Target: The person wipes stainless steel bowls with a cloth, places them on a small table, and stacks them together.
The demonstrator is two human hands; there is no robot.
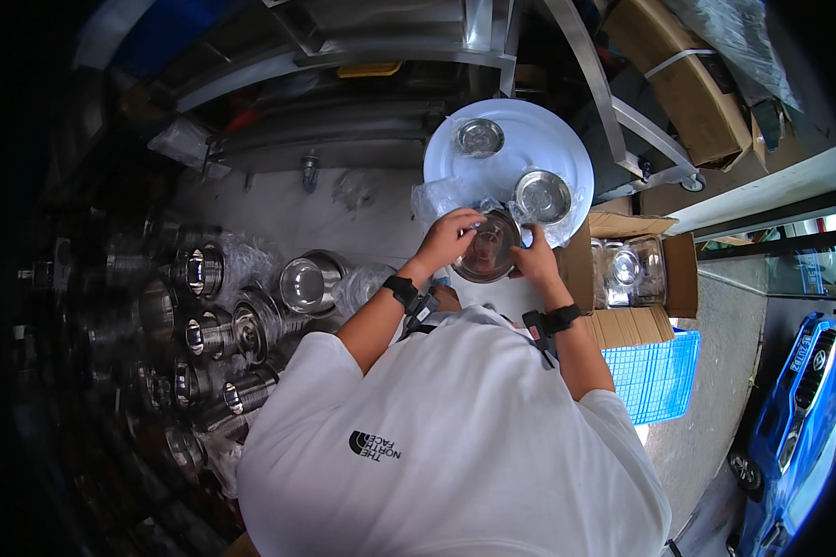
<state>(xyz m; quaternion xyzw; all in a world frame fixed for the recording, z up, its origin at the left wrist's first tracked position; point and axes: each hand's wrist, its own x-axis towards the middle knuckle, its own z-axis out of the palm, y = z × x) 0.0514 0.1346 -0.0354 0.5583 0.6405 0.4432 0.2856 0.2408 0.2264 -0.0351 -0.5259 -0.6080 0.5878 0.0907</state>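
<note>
Between my two hands is a round, shiny metal dish or lid [486,252], its wide face turned up towards me. My left hand [453,235] grips its left side, with the fingers over the upper rim. On the opposite rim, my right hand [533,256] holds it between thumb and fingers. Just beyond lies a round white plastic surface [508,115]. It bears a small round metal dish [479,138] at the back and another metal dish [542,197] at the right, with clear plastic wrap [446,195] around them.
Many steel pots [308,282] and clear bags crowd the floor at left. At right stand an open cardboard box [681,275] holding shiny containers, and a blue plastic crate [651,379]. A metal frame on casters [658,139] stands beyond the box.
</note>
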